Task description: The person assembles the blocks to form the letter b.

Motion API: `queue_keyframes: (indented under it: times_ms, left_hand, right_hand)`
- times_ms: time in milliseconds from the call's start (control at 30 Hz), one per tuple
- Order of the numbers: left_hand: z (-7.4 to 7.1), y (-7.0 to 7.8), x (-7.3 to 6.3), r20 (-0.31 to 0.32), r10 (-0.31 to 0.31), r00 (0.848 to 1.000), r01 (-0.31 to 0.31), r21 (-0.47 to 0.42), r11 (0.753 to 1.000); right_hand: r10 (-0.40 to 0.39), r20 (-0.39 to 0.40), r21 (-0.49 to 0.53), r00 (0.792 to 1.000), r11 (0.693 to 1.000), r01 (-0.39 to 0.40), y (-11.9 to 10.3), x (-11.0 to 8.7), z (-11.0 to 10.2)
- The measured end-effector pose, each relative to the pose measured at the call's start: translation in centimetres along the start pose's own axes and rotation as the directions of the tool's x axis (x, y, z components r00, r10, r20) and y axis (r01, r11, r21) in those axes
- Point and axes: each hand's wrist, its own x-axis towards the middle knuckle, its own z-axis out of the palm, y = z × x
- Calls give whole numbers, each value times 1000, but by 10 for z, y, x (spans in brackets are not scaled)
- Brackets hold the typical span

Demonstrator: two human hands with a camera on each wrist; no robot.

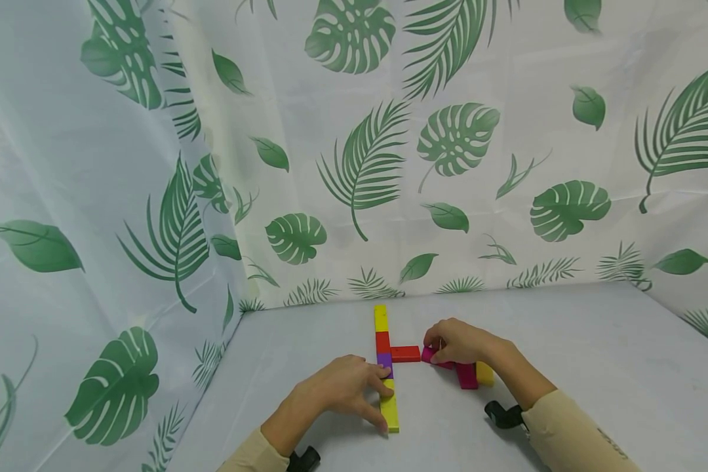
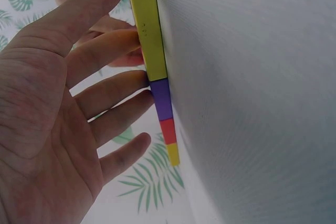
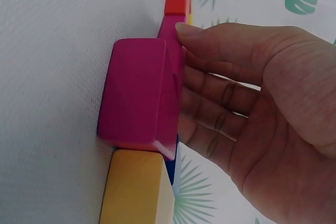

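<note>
A straight row of flat blocks runs away from me: a yellow block (image 1: 391, 414) nearest, then a purple block (image 1: 385, 360), a red block (image 1: 382, 341) and another yellow block (image 1: 380, 319). My left hand (image 1: 345, 387) lies along the row's left side, fingers extended, tips touching the near yellow and purple blocks. From the row's right side a second red block (image 1: 405, 354) sticks out crosswise. Beside its right end, my right hand (image 1: 463, 341) pinches a magenta block (image 3: 171, 30) between thumb and fingers. Another magenta block (image 1: 467, 377) stands close to that one.
To the right of the second magenta block is an orange-yellow block (image 1: 485, 373). A dark blue block (image 3: 171, 169) shows partly behind it in the right wrist view. White table covering (image 1: 596, 387) surrounds the blocks, with leaf-printed curtains (image 1: 484, 78) at the back and left.
</note>
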Motion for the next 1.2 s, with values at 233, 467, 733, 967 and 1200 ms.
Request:
queue_keyframes:
  times_ms: [233,467,733,967,1200]
  left_hand:
    - [1,0,0,1,-2,1000,2,-2,1000]
    - [0,0,0,5,0,1000,0,0,1000]
    - [1,-1,0,6,0,1000,0,-11,1000]
    - [2,-2,1,6,1,1000,-1,-17,1000]
    - [1,-2,1,4,5,1000,-5,-18,1000]
  right_hand:
    - [-1,5,-3,1000,1000,1,0,0,0]
    - [15,13,5,1000,1000,-15,0,1,0]
    - [18,16,3,1000,1000,-18,-1,1,0]
    - [22,19,6,1000,1000,-22,-1,0,0]
    - [30,20,10,999,999,-30,-1,0,-1]
